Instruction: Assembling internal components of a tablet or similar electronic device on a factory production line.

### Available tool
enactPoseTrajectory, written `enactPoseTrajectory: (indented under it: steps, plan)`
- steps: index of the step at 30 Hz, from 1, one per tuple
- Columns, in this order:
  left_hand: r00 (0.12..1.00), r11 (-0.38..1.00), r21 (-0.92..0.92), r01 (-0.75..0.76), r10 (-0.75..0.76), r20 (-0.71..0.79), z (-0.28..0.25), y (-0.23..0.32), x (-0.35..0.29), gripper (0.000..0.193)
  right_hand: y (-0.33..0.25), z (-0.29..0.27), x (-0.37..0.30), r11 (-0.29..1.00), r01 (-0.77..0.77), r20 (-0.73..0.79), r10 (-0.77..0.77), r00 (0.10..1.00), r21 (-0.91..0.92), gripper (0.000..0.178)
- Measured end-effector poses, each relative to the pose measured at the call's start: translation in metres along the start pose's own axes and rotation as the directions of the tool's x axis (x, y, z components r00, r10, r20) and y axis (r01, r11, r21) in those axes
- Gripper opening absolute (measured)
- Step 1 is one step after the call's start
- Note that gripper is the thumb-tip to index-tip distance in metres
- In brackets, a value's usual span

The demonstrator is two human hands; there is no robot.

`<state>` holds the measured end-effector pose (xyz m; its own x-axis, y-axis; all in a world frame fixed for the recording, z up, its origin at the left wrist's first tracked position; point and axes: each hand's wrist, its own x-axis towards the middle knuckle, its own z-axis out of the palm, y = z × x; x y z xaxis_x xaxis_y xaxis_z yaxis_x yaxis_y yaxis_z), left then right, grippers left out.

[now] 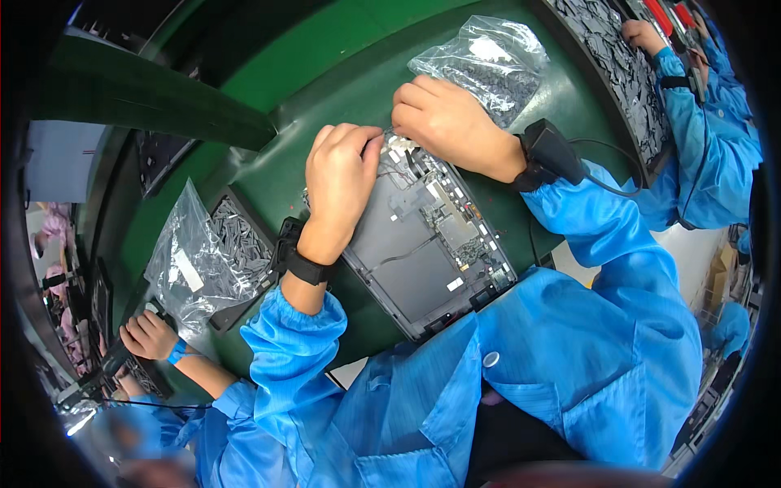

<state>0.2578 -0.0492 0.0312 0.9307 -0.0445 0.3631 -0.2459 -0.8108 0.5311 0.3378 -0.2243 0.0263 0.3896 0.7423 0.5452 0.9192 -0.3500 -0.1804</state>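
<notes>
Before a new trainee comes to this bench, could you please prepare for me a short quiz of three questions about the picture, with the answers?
1. Choose one. At which part of the opened device are the person's left hand and right hand?
A: the near end
B: the middle
C: the far end

2. True or false? The person wears a black strap on the left arm and another on the right.

3. Fill in the colour: the table under the device is ____.

Key:
1: C, the far end
2: True
3: green
</notes>
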Motion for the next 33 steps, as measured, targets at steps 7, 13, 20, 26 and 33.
enactPoseTrajectory:
  steps: [7,13,20,26,33]
  plan:
    - [0.993,0.992,0.058,-0.109,0.111,-0.032,0.002,0.0,0.002,0.005,0.019,-0.003,0.01,0.99,0.063,0.206,-0.088,0.975,0.126,0.01]
    - [0.988,0.979,0.139,-0.147,0.151,-0.013,0.006,0.002,0.0,0.007,0.015,-0.008,0.018,0.982,0.173,0.275,-0.188,0.943,0.08,0.013]
    - [0.99,0.985,0.118,-0.128,0.133,-0.042,0.002,0.002,-0.003,0.006,0.013,-0.009,0.022,0.985,0.137,0.334,-0.164,0.928,0.102,0.012]
    - [0.999,0.992,0.113,0.054,-0.053,-0.013,-0.029,0.038,-0.04,0.011,-0.006,-0.039,-0.008,0.962,0.07,0.144,-0.112,0.983,0.263,0.022]
    - [0.987,0.983,0.11,0.145,-0.152,0.06,-0.027,0.055,-0.071,0.026,-0.038,-0.036,-0.033,0.928,-0.113,0.211,0.038,0.977,0.354,0.029]
